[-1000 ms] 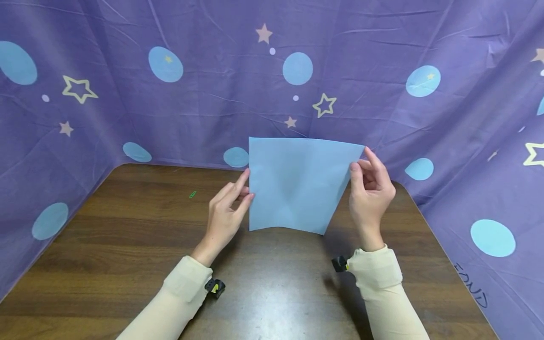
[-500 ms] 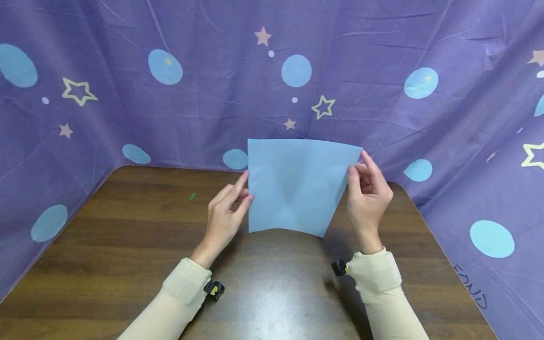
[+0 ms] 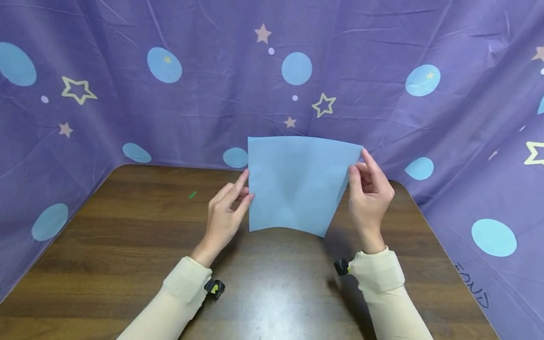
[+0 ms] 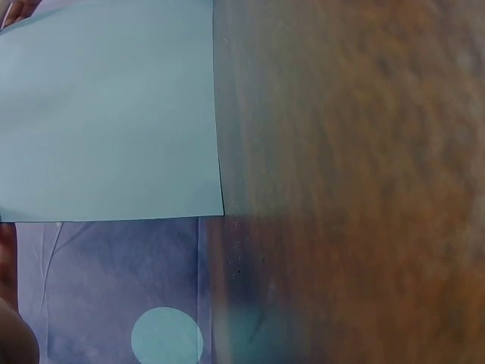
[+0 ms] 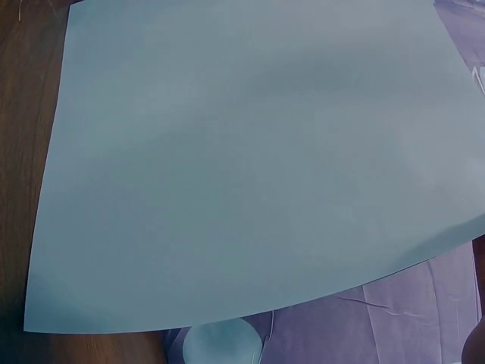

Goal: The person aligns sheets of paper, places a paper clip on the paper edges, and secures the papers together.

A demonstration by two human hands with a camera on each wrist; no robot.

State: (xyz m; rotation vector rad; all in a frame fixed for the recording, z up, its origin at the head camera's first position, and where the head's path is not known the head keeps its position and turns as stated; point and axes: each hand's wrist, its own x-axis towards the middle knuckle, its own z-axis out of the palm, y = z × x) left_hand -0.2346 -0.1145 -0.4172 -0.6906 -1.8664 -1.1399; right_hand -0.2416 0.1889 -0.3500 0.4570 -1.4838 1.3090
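A light blue sheet of paper (image 3: pixel 297 184) is held up above the table, slightly bowed, its lower edge curving. At its left edge the left hand (image 3: pixel 225 212) pinches it between thumb and fingers. The right hand (image 3: pixel 369 193) grips the right edge near the upper corner, thumb in front and index finger reaching along the edge. In the left wrist view the paper (image 4: pixel 106 114) fills the upper left, with a bit of the hand at the left border. Across most of the right wrist view spreads the same paper (image 5: pixel 242 174).
Below is a brown wooden table (image 3: pixel 127 255). A small green paper clip-like outline (image 3: pixel 192 194) lies toward its back left. Purple curtains (image 3: pixel 212 85) with stars and blue dots surround the back and sides. Each wrist carries a small black camera (image 3: pixel 214 288).
Both hands keep holding the paper in nearly the same place. Only a very slight shift of the whole view shows.
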